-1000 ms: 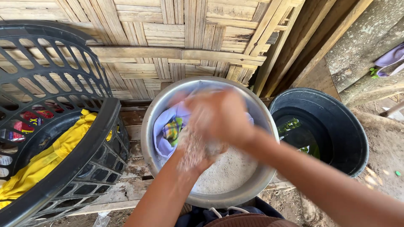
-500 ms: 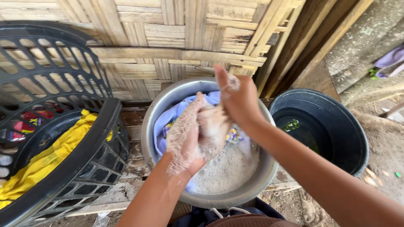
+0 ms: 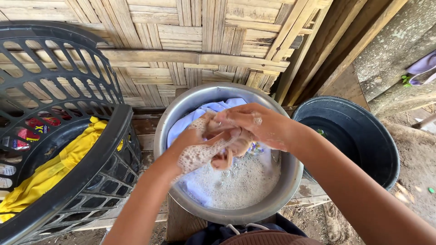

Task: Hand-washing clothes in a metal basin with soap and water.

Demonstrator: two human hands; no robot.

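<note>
i see both hands meeting over the round metal basin (image 3: 290, 181), pressed together in suds. the left hand (image 3: 200, 147), coated in foam, curls its fingers up into the right palm; the right hand (image 3: 252, 122) folds down over it, knuckles up, forearm slanting in from the near right. whether they pinch cloth between them, i cannot tell. just under them the pale lilac cloth (image 3: 200, 183) lies in foamy water, reaching to the basin's far rim. left, a black slotted plastic laundry basket (image 3: 91, 149) holds a yellow garment (image 3: 50, 172); red packets (image 3: 29, 131) show through its slots. right, a black round bucket (image 3: 363, 136) of dark water. everything sits on weathered planks (image 3: 145, 136) against a woven bamboo wall (image 3: 190, 41).
</note>
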